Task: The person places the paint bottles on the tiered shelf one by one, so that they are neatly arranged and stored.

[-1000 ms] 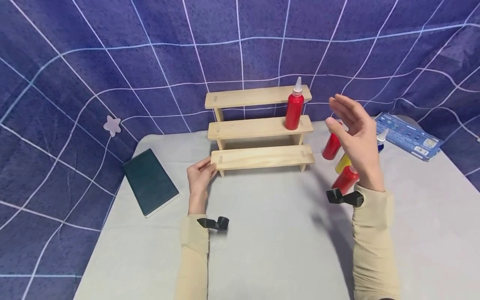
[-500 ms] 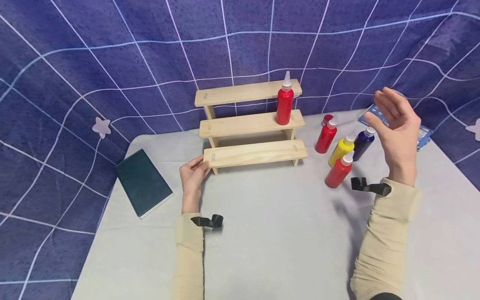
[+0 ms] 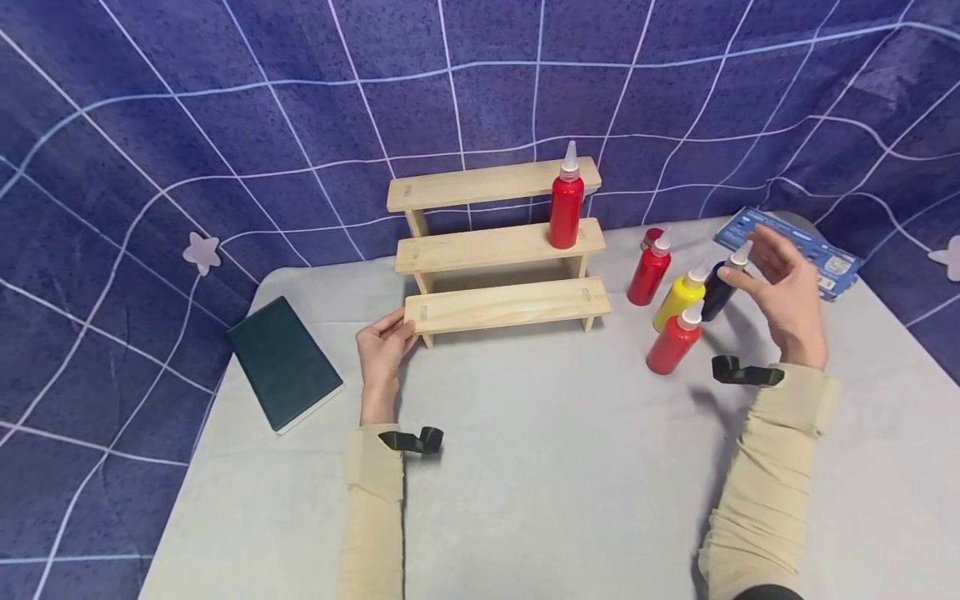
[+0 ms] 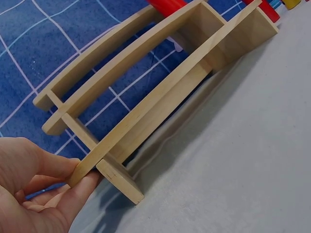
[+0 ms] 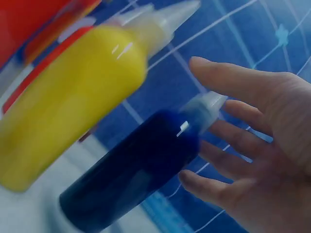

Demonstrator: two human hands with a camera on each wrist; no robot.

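My left hand (image 3: 381, 354) pinches the left end of the lowest step of a three-tier wooden display stand (image 3: 506, 307). In the left wrist view, thumb and fingers (image 4: 80, 194) lie on opposite faces of that board. A red squeeze bottle (image 3: 566, 210) with a clear pointed nozzle stands at the right end of the middle step. My right hand (image 3: 791, 304) is beside a dark blue squeeze bottle (image 5: 131, 170), thumb and fingers spread around its nozzle with a gap to the thumb. A yellow squeeze bottle (image 3: 678, 302) stands just left of the blue one.
Two more red bottles (image 3: 673, 343) (image 3: 648, 275) stand near the yellow one, with a small red round object (image 3: 652, 237) behind. A blue printed package (image 3: 840, 265) lies at the back right. A dark green book (image 3: 287, 364) lies on the left. A blue curtain (image 3: 300, 125) hangs behind the table.
My right hand has moved right past the bottles, then down to the blue bottle's nozzle. My left hand keeps its pinch on the stand. The head view has shifted slightly.
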